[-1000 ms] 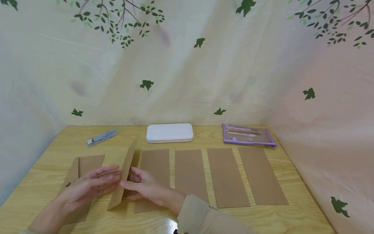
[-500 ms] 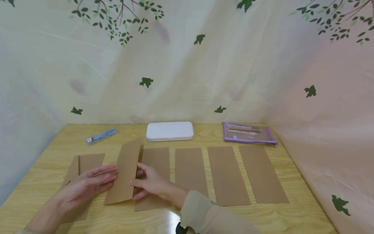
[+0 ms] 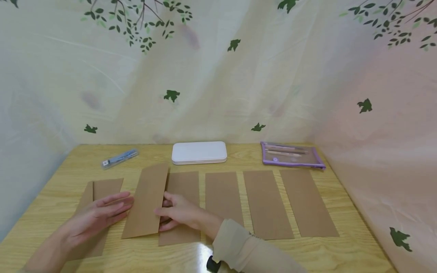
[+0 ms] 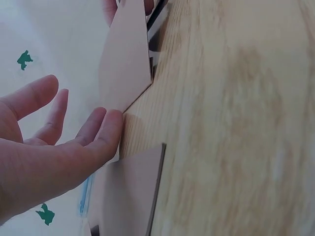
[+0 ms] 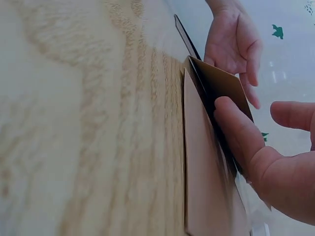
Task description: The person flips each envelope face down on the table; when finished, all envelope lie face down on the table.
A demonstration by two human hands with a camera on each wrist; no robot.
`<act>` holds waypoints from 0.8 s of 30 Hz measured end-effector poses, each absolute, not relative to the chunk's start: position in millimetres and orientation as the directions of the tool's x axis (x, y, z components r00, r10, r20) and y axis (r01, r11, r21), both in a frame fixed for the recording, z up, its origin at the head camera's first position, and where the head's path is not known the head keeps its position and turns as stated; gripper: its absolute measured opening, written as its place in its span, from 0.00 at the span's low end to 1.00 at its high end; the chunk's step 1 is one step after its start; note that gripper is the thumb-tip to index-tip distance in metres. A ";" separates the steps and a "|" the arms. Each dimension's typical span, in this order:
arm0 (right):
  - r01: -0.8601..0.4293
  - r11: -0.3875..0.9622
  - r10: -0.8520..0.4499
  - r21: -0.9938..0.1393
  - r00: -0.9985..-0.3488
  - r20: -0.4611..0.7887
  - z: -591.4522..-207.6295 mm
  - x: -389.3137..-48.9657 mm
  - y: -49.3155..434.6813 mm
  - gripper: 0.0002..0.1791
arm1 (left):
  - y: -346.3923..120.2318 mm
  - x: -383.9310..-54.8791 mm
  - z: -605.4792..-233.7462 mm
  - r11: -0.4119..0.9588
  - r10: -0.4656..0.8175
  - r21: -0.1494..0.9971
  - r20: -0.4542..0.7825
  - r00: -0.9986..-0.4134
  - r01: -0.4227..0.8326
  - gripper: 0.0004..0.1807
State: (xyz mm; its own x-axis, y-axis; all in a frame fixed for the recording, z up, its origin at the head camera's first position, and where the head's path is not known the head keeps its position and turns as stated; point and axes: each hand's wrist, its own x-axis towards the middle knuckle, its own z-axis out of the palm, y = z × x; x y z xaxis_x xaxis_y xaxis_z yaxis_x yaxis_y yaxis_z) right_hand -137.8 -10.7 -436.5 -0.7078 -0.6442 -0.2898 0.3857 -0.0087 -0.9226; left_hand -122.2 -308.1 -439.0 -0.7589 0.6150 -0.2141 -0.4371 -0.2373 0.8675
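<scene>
Brown, a folded kraft-paper strip lies raised on the light wooden worktop in the head view, between the left hand and the right hand. The left hand's straight fingers lie flat beside its left edge, over another folded brown strip. The right hand's thumb presses the strip's right edge, fingers tucked under. Four flat brown strips lie in a row to the right. A white rectangular case, a blue pen in clear wrap and a purple-edged pouch sit behind.

From the left wrist, relaxed spread fingers meet the strip's corner.

From the right wrist, the thumb rests on the upper flap; the view is blurred, so the grip seems light.
</scene>
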 end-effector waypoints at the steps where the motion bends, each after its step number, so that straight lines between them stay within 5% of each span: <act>1: 0.386 -0.008 -0.646 -0.922 -0.706 -0.290 -436.2 -137.6 -11.1 0.24 | -308.8 -121.9 -439.1 -0.242 0.616 0.866 -0.212 -0.759 -0.438 0.23; 10: 0.370 -0.005 -0.645 -0.929 -0.711 -0.280 -433.5 -131.9 -16.1 0.40 | -315.9 -117.2 -437.8 -0.229 0.600 0.854 -0.254 -0.759 -0.467 0.21; 24: 0.355 0.064 -0.633 -0.933 -0.708 -0.313 -425.8 -127.8 -16.8 0.43 | -329.7 -109.5 -438.5 -0.244 0.644 0.834 -0.242 -0.726 -0.495 0.24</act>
State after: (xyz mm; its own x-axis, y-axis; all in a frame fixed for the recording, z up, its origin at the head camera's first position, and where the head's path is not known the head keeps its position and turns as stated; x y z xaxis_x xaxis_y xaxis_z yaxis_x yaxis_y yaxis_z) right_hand -127.8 -16.8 -425.8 -0.7077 -0.6334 -0.3129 0.3549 0.0641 -0.9327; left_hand -109.5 -329.7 -438.5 -0.7255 0.6444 -0.2417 -0.4946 -0.2441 0.8341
